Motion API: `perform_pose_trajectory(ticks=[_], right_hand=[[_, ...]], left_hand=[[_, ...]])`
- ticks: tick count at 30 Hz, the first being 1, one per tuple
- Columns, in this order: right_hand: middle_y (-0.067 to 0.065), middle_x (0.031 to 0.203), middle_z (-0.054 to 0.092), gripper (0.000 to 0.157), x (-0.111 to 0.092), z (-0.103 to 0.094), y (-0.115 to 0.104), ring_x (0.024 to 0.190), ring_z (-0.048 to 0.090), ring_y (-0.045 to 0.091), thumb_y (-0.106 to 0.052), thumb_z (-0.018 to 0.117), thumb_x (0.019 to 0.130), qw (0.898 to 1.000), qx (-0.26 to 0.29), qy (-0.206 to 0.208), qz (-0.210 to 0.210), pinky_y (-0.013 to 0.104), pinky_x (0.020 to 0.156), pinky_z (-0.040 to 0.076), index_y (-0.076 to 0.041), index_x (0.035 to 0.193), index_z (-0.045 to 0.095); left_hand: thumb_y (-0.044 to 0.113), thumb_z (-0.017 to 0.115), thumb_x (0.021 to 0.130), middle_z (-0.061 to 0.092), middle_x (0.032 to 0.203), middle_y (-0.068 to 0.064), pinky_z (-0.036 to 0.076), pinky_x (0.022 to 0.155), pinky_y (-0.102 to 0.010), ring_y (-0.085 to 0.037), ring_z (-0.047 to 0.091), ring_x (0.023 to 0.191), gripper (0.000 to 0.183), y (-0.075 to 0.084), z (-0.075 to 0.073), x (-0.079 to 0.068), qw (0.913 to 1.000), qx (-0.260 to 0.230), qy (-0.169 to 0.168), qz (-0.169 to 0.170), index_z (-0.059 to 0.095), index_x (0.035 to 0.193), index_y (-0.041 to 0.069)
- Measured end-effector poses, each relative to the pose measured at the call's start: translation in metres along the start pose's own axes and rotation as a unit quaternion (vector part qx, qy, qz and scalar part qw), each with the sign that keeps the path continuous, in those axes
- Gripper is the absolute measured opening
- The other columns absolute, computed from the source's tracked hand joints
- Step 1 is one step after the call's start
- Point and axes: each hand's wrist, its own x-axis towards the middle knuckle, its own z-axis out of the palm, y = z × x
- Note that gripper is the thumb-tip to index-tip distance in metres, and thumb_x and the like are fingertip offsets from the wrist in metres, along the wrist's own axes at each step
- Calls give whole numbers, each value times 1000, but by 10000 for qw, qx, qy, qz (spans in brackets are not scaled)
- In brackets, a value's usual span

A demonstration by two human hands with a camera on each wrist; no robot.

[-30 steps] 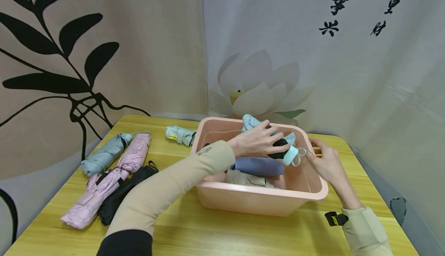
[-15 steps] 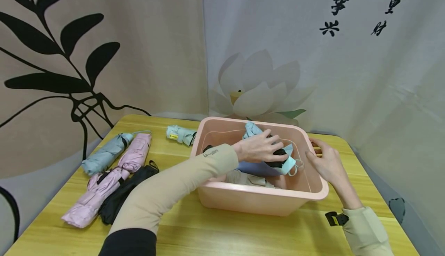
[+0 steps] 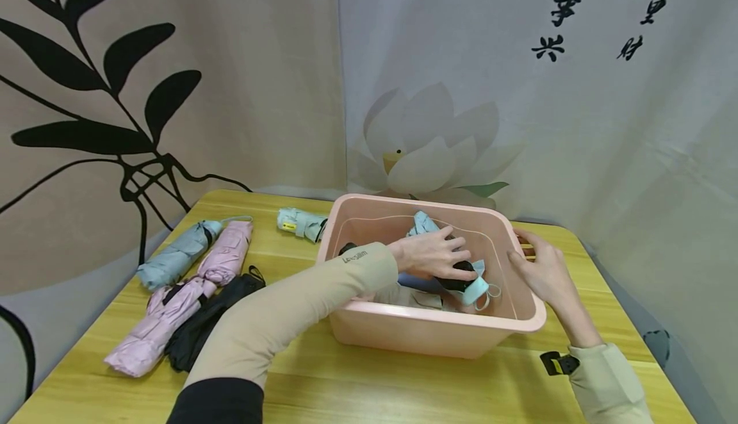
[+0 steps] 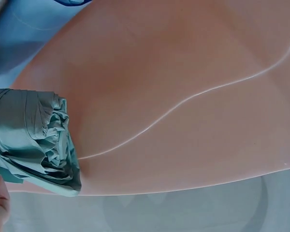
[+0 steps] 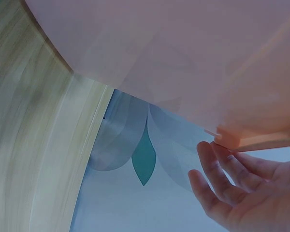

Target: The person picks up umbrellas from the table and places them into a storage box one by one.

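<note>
My left hand (image 3: 432, 254) reaches down into a pink plastic tub (image 3: 403, 334) and grips a folded light-blue umbrella (image 3: 423, 223). A black part and a pale blue end with a cord loop show below the fingers. In the left wrist view, the gathered cloth of this umbrella (image 4: 31, 137) appears beside a fingertip, against the tub's inner wall. At the tub's right rim, my right hand (image 3: 542, 267) holds on, thumb over the edge and fingers outside. The right wrist view shows those fingers (image 5: 215, 174) bent at the rim's underside.
Inside the tub lie a blue-violet rolled umbrella (image 3: 416, 282), a grey-beige one (image 3: 406, 296) and something black (image 3: 347, 248). Left on the wooden table are blue (image 3: 179, 254), pink (image 3: 173, 321) and black umbrellas (image 3: 210, 325). A mint umbrella (image 3: 300, 222) lies behind the tub's left side.
My left hand has lowered the light-blue umbrella from near rim height deeper into the tub, over the blue-violet one. The right hand stays at the rim.
</note>
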Motion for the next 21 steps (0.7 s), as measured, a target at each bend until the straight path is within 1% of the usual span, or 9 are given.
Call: perform_pose_trajectory(ticks=[3, 9, 13, 16, 19, 21], right_hand=[[30, 119, 54, 48, 0, 0, 1, 97, 60, 45, -20, 50, 91, 10000, -29, 25, -12, 50, 75, 53, 3, 132, 43], [31, 117, 55, 48, 0, 0, 1, 97, 60, 45, -20, 49, 91, 10000, 9, 0, 10, 49, 75, 53, 3, 132, 43], [31, 116, 56, 48, -1, 0, 0, 97, 60, 45, -20, 49, 91, 10000, 56, -42, 33, 49, 75, 53, 3, 133, 42], [31, 118, 55, 48, -1, 0, 0, 98, 59, 44, -20, 49, 91, 10000, 36, -30, 15, 50, 76, 53, 3, 133, 42], [30, 119, 54, 48, -1, 0, 0, 98, 59, 44, -20, 50, 91, 10000, 15, 19, -5, 50, 76, 52, 4, 132, 43], [30, 119, 54, 48, -1, 0, 0, 98, 59, 44, -20, 50, 91, 10000, 11, 24, -3, 50, 75, 53, 4, 132, 43]], left_hand=[[31, 50, 90, 53, 118, 2, 46, 83, -37, -19, 52, 101, 50, 0, 0, 0, 9999, -7, -10, 114, 33, 137, 34], [34, 49, 91, 51, 120, 1, 45, 84, -37, -20, 50, 103, 53, 1, -1, 1, 9990, -74, -283, 351, 27, 140, 34], [36, 52, 89, 50, 123, 1, 45, 85, -39, -20, 49, 106, 58, 1, -2, 1, 9981, -179, -396, 443, 27, 140, 33], [32, 48, 91, 51, 124, 3, 45, 86, -39, -19, 50, 109, 49, 0, -3, 1, 9981, -352, -304, 407, 32, 138, 32], [27, 39, 96, 53, 124, 5, 44, 90, -40, -18, 49, 112, 38, -2, -6, 1, 9986, -474, -99, 230, 38, 134, 32], [26, 35, 98, 54, 123, 6, 43, 92, -40, -17, 49, 114, 36, -3, -7, 1, 9984, -553, 43, 83, 42, 132, 33]])
